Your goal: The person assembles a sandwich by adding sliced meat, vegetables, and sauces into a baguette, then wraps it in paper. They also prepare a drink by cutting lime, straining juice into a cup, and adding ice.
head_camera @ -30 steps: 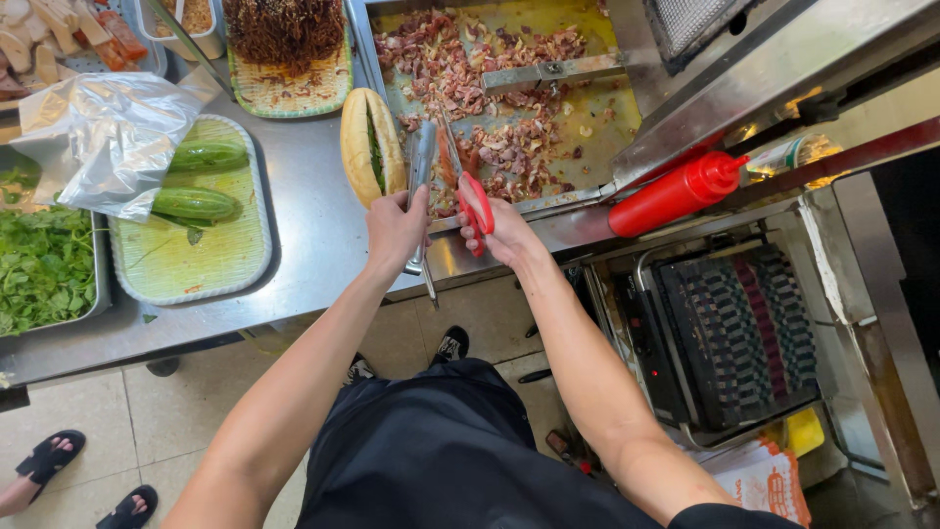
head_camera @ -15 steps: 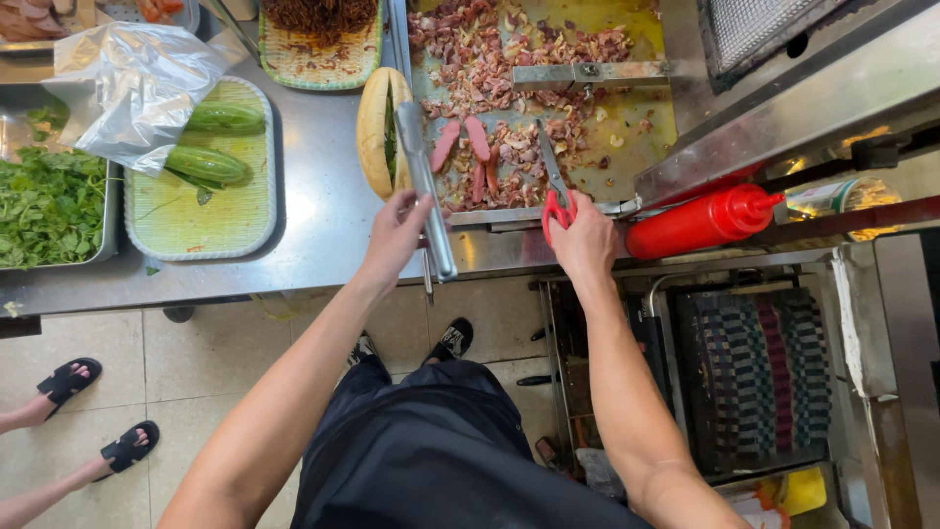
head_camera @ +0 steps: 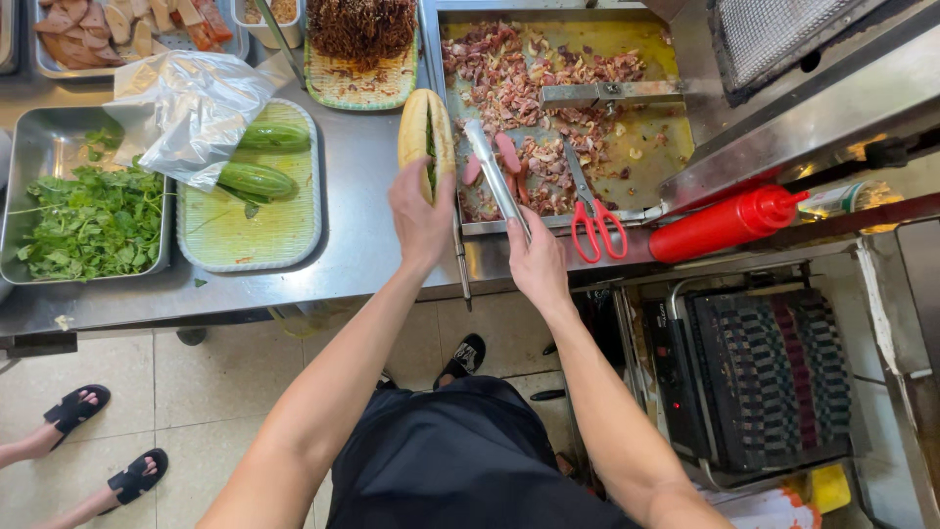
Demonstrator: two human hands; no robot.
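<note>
While both hands work at the counter edge, the scene reads as follows.

Left hand [head_camera: 421,217]: closed around the near end of the split bread roll [head_camera: 424,132], fingers curled on its underside — the grip keeps the cut side facing up and open.
Split bread roll: lies on the steel counter [head_camera: 357,235], just beside the left wall of the griddle tray [head_camera: 666,147], so filling has only a short way to travel.
Right hand [head_camera: 537,263]: clamped on the handle end of the metal tongs [head_camera: 494,176], palm down at the tray's near rim.
Metal tongs: angled up and left into the tray, tips beside two pink sausage pieces [head_camera: 507,154]; whether the tips are pinching one cannot be told from this view.
Chopped meat [head_camera: 509,78]: spread across the oily tray, well within reach of the tongs.
Red-handled scissors [head_camera: 592,211]: resting on the tray's near rim, just right of the right hand, touched by neither hand.
Red squeeze bottle [head_camera: 725,223]: lying on its side to the right of the tray.
Cucumbers [head_camera: 257,178]: on a green tray left of the roll, partly under a plastic bag [head_camera: 191,108].
Green herbs [head_camera: 93,216]: in a steel pan at far left, well apart from both hands.
</note>
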